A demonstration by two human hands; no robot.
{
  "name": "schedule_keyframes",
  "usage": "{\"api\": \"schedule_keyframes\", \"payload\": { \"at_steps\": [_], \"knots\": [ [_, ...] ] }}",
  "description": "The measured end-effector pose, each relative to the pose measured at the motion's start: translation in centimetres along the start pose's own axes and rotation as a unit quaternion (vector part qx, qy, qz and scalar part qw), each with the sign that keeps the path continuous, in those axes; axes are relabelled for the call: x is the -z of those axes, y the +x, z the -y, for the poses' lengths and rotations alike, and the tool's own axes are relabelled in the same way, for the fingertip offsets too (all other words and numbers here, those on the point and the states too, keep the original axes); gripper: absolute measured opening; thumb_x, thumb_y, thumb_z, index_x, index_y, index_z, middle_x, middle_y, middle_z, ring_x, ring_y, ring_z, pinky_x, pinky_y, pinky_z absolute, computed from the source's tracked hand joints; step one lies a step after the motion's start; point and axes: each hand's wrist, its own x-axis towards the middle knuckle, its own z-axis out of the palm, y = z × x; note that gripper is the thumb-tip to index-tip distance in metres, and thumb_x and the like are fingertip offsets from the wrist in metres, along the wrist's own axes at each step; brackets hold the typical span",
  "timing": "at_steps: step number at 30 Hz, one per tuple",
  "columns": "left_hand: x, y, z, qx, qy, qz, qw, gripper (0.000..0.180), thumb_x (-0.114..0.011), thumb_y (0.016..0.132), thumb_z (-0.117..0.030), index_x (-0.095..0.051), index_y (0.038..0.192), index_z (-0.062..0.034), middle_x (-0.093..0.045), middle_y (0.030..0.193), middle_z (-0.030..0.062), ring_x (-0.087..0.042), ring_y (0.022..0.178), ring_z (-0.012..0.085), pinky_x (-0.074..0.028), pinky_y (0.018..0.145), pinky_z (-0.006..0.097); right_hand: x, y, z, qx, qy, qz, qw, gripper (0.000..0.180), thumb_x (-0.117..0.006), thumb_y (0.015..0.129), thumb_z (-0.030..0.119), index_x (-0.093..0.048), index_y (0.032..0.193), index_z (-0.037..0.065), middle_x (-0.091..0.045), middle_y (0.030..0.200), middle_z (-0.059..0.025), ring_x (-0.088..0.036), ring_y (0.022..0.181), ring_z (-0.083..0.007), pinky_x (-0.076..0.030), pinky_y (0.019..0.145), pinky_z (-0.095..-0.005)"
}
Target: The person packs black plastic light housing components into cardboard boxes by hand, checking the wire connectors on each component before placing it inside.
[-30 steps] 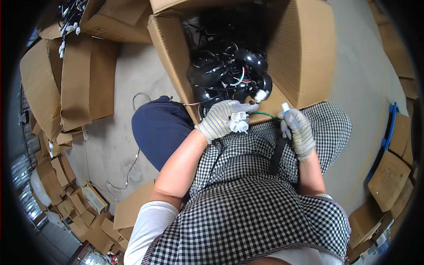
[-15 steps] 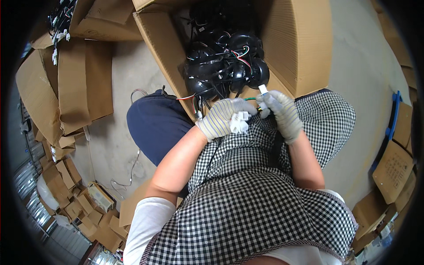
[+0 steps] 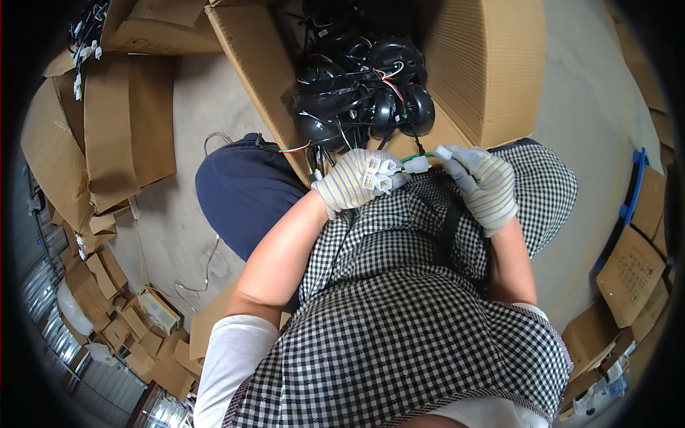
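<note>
Several white plugs (image 3: 378, 175) sit in your left grip (image 3: 347, 184), which is closed on them with their open ends turned up toward you; bunched like that, they probably stay together and easy to see. Just right of that grip, one more clear white plug (image 3: 416, 165) juts out on short wires, its body left uncovered. Your right grip (image 3: 487, 187) pinches a small white end piece (image 3: 443, 153) between thumb and fingertips, seemingly for a fine hold. A green wire (image 3: 421, 155) runs from there back toward the left grip. Ahead of both grips, the cardboard box (image 3: 517, 71) opens toward you, with black round parts (image 3: 321, 128) heaped inside; standing so close, it likely keeps their leads within your reach. Some thin red and white leads (image 3: 296, 150) trail out left of your left grip. Nearer your body, below both grips, your checked apron (image 3: 371, 314) covers your lap.
</note>
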Motion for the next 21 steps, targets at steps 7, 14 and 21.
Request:
{"api": "schedule_keyframes", "payload": {
  "at_steps": [7,14,21],
  "knots": [
    [-0.1,0.3,0.6,-0.051,0.088,0.018,0.995,0.009,-0.058,0.085,-0.016,-0.063,0.091,-0.0113,-0.062,0.083,0.004,-0.061,0.073,0.0201,-0.05,0.066,0.029,0.9,1.4,1.0,-0.009,-0.087,0.186,0.979,0.013,-0.06,0.083,0.019,-0.068,0.086,0.009,-0.063,0.073,-0.0103,-0.061,0.068,-0.0308,-0.049,0.061,-0.0363],
    [-0.8,0.5,2.4,-0.045,0.194,0.149,0.969,0.017,-0.061,0.077,-0.021,-0.064,0.089,-0.011,-0.064,0.078,0.0095,-0.063,0.072,0.0294,-0.048,0.061,0.037,1.0,1.7,-3.8,0.094,0.056,0.41,0.905,0.018,-0.056,0.085,0.02,-0.067,0.084,0.006,-0.064,0.073,-0.0098,-0.061,0.069,-0.0263,-0.049,0.063,-0.033],
    [-1.0,0.7,-0.5,0.085,0.263,0.273,0.921,0.024,-0.067,0.069,-0.028,-0.063,0.09,-0.0177,-0.065,0.08,0.008,-0.063,0.076,0.0308,-0.049,0.065,0.04,-0.3,0.3,-3.3,-0.124,0.139,0.454,0.871,0.016,-0.06,0.084,0.015,-0.066,0.079,0.002,-0.062,0.068,-0.0099,-0.059,0.063,-0.0221,-0.047,0.06,-0.0311]
  ]
}}
